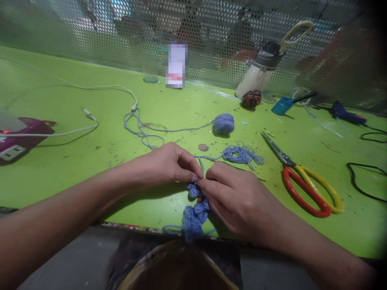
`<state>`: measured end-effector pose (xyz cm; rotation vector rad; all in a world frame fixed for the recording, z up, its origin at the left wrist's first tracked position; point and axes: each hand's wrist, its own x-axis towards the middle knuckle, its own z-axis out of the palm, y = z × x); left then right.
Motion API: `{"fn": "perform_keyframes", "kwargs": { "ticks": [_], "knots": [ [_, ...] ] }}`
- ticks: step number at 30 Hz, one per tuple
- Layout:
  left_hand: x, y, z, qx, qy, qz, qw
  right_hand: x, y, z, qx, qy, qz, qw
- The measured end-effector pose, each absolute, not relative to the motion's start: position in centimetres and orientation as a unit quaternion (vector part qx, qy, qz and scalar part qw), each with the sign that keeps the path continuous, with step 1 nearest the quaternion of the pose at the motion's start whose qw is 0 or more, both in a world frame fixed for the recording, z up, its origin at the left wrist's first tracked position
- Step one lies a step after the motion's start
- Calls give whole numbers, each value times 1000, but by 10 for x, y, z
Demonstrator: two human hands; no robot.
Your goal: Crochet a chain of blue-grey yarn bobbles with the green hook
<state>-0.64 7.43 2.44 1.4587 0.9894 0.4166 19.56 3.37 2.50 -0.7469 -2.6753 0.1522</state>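
Both hands meet over a blue crocheted piece [195, 217] that hangs near the table's front edge. My left hand [169, 163] pinches its top end between thumb and forefinger. From the other side, my right hand [232, 193] grips the same end, its fingertips almost touching the left ones. A strand of blue yarn rises between the hands. Beyond them lie a small ball of blue yarn [223, 124] and a loose tangle of blue yarn [242, 154]. A thin green shaft shows beside my right hand, mostly hidden.
Scissors [290, 161] with red and yellow handles lie at right. A purple power strip [36, 133] and a white cable [111, 86] are at left. Farther back stand a tilted bottle [256, 72], a multicoloured yarn ball [251, 99], a clear cup [150, 74] and a perforated metal screen [205, 32].
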Motion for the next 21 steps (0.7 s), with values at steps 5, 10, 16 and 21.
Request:
{"fn": "perform_keyframes", "kwargs": {
  "ticks": [5,10,16,21],
  "knots": [
    [-10,77,25,654,395,156,626,198,34,28,-287,-941,96,150],
    [-12,79,22,680,394,144,601,202,33,34,-291,-948,87,97],
    [-9,76,20,668,406,162,602,205,34,36,-277,-955,59,84],
    [-7,72,18,662,409,185,601,211,42,37,-287,-937,149,128]
  ]
}}
